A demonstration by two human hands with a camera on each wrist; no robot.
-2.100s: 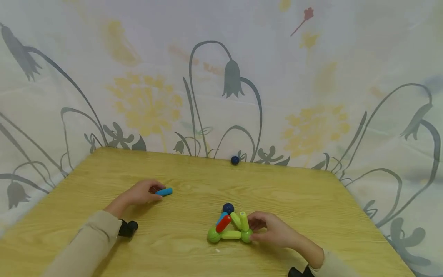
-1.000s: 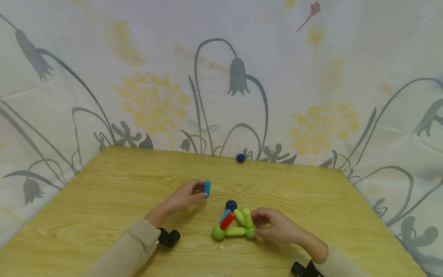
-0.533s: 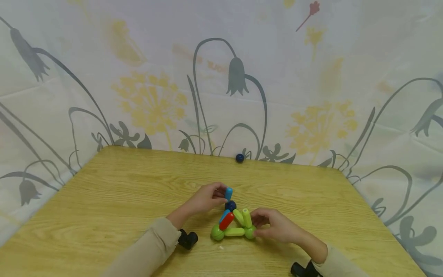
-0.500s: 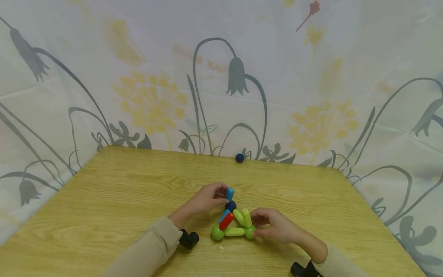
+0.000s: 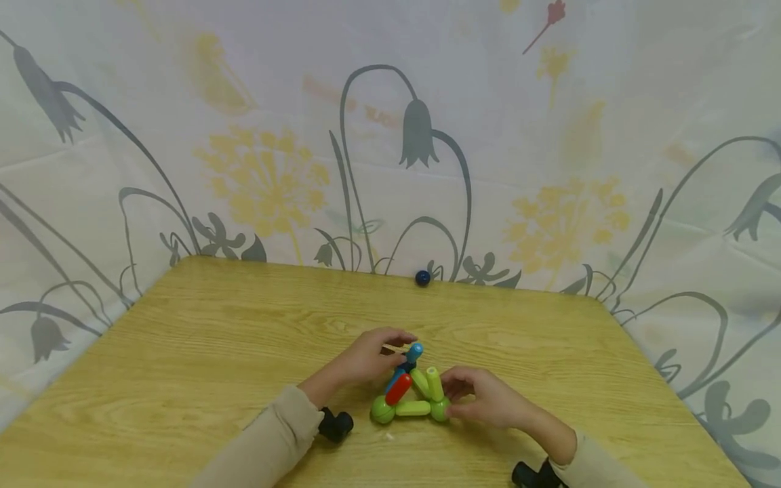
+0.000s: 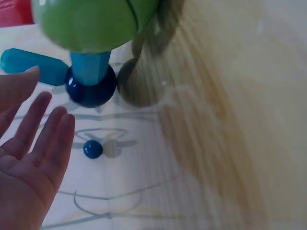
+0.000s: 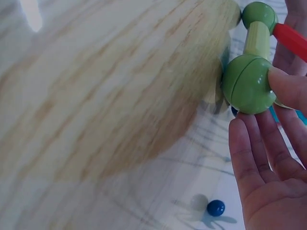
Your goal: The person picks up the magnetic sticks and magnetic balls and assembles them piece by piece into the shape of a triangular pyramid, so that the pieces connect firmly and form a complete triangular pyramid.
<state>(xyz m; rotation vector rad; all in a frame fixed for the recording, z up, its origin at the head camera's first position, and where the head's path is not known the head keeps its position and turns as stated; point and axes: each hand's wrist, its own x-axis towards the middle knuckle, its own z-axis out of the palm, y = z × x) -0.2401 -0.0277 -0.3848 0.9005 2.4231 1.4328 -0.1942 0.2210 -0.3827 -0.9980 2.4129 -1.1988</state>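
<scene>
A triangular frame of magnetic sticks and balls lies on the table: a dark blue ball at the far corner, green balls at the near corners. A red stick and a light green stick tilt up from these. From the dark blue ball rises a blue stick. My left hand is beside that stick, fingers extended; its thumb overlaps the stick in the left wrist view, though contact is unclear. My right hand holds the right green ball between thumb and fingers.
Another dark blue ball lies at the table's back edge, before the patterned backdrop. The wood-grain table extends on both sides of the frame. A black wrist device sits on the left sleeve.
My left hand has brought the blue stick rightward from the left of the table to the dark blue ball. The stick now stands on it and the fingers have loosened. My right hand stays put.
</scene>
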